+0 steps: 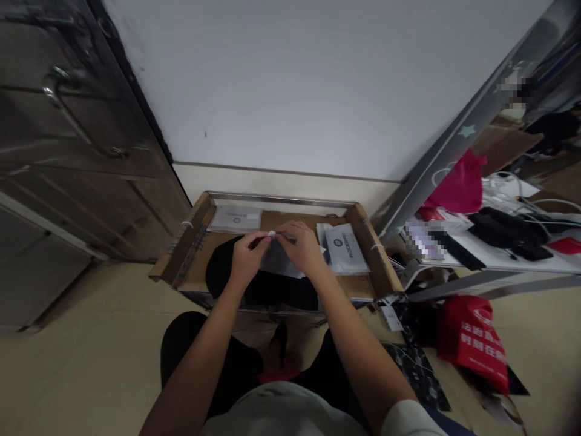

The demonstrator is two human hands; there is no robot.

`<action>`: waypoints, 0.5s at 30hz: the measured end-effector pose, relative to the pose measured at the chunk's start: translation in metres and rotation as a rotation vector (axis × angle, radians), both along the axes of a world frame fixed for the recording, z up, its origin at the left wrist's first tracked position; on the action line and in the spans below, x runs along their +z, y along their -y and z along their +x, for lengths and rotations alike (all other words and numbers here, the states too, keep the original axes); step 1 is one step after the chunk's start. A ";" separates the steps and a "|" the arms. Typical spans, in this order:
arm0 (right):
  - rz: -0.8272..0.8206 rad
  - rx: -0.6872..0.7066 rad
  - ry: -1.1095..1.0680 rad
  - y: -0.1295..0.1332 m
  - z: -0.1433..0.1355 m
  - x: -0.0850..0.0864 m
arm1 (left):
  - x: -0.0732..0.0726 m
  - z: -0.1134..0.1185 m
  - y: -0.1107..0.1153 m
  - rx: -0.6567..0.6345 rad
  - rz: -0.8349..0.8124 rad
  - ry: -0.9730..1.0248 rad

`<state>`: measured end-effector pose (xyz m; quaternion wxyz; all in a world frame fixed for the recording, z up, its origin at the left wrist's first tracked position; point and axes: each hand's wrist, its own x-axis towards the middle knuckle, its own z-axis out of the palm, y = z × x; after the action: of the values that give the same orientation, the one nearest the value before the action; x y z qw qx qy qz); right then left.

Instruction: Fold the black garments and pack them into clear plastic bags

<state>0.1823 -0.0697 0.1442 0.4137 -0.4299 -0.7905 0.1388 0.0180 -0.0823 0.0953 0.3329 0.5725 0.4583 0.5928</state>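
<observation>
My left hand [249, 255] and my right hand [301, 243] meet above the middle of a cardboard-lined tray [196, 257]. Both are closed, their fingertips pinching a small white piece [271, 234] between them. Below the hands lies a black item [276, 292], with a pale sheet [279, 261] over part of it. A white printed packet [347, 248] rests to the right of my right hand, and another flat pale packet [236, 219] is at the tray's back left.
A metal door [68, 121] stands at the left, and a wall rises behind the tray. At the right is a white table [494, 261] with a pink bag [458, 184], cables and black items. A red bag [474, 342] lies below it.
</observation>
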 end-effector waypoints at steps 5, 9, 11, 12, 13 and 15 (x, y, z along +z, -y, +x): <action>-0.016 0.059 -0.048 0.000 -0.002 0.001 | 0.004 -0.001 0.001 -0.005 0.024 -0.051; 0.013 0.070 -0.025 0.002 -0.004 0.000 | 0.004 0.002 0.002 0.101 0.033 -0.119; 0.012 0.055 -0.006 0.003 -0.002 -0.001 | 0.004 0.002 0.003 0.165 0.045 -0.120; 0.008 0.048 0.004 0.003 0.000 -0.003 | 0.003 0.001 0.003 0.189 0.051 -0.113; 0.003 0.042 0.014 0.004 0.004 -0.005 | 0.003 -0.001 0.003 0.208 0.057 -0.105; -0.006 0.035 0.036 0.004 0.016 -0.011 | 0.000 -0.009 0.001 0.252 0.059 -0.086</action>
<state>0.1979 -0.0740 0.1332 0.3957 -0.4196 -0.8047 0.1408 0.0089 -0.0830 0.0955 0.2187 0.5447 0.5228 0.6181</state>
